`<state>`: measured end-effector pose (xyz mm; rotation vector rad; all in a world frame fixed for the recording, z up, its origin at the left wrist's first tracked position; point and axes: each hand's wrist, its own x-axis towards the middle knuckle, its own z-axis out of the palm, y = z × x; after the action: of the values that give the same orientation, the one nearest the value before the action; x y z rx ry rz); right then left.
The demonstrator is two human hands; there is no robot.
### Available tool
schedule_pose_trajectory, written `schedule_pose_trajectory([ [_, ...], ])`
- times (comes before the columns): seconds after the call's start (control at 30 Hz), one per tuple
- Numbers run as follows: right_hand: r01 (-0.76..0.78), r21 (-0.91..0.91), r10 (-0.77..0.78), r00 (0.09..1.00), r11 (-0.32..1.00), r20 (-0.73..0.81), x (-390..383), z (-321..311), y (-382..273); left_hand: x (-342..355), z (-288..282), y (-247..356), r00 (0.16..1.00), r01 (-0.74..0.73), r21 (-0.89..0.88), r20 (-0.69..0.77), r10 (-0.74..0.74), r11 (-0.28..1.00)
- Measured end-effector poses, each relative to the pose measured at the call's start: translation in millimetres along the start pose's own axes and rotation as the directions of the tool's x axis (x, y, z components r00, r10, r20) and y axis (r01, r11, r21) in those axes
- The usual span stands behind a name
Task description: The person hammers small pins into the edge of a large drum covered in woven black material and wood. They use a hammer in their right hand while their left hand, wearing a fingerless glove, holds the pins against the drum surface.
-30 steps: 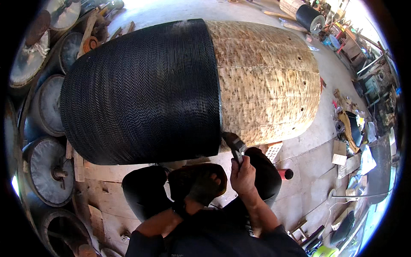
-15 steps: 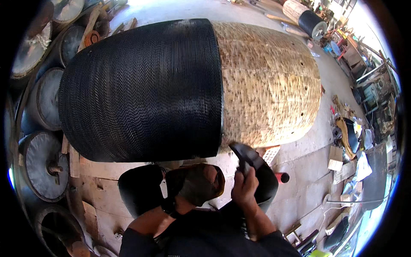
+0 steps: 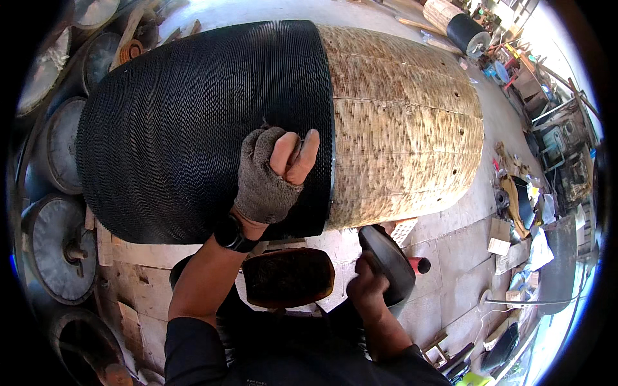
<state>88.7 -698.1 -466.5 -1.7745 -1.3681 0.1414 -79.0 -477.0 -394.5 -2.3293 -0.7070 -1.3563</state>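
Note:
A big horizontal drum [image 3: 193, 141] has tightly ridged black winding on its left and bare, pitted pale wood [image 3: 399, 128] on its right. My left hand [image 3: 273, 174], in a grey fingerless glove with a dark watch at the wrist, is raised over the black part near the seam, fingers curled; whatever they hold is too small to make out. My right hand [image 3: 367, 283] is closed on a dark hammer-like tool [image 3: 367, 241], partly blurred, below the wooden part by my right knee. A dark container [image 3: 288, 273] with a brownish rim lies between my knees, its contents unclear.
Metal-ended rollers [image 3: 55, 248] are stacked along the left with wooden boards. Another drum [image 3: 454, 26] lies at the back right. Boxes [image 3: 499, 238], scraps and metal pieces crowd the right side. A red cylinder [image 3: 420, 266] stands on the floor beside my right knee.
My left hand has risen from the container onto the black winding. My right hand with the tool has moved slightly down and right, away from the seam.

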Motion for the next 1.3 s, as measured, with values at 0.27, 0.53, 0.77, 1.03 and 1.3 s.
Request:
schedule_pose_trajectory([
  [0.27, 0.107, 0.136, -0.097, 0.992, 0.985, -0.079, -8.9, -5.7, -7.2, -1.3, 2.1, -3.0, 1.0, 0.0, 0.075, 0.01, -0.001, 0.997],
  [0.53, -0.094, -0.026, 0.097, 0.988, 0.995, 0.118, -14.5, 5.2, 5.0, 3.4, 4.1, -2.2, 0.997, -0.008, 0.05, -0.082, 0.012, 0.999],
  [0.77, 0.086, 0.048, -0.085, 0.996, 0.995, -0.024, -1.2, -6.2, -3.3, 8.8, -2.6, 0.3, 0.995, 0.008, 0.015, -0.097, -0.006, 1.0],
  [1.03, 0.187, 0.082, -0.174, 0.975, 0.979, -0.139, -15.7, 0.2, -2.4, 6.8, 0.1, 1.1, 0.995, 0.037, 0.044, -0.094, -0.033, 0.998],
  [1.3, 0.077, 0.117, -0.064, 0.992, 0.99, -0.107, -8.0, 1.9, 2.9, 11.2, 1.6, 0.4, 0.994, 0.026, 0.072, -0.112, -0.017, 0.997],
])
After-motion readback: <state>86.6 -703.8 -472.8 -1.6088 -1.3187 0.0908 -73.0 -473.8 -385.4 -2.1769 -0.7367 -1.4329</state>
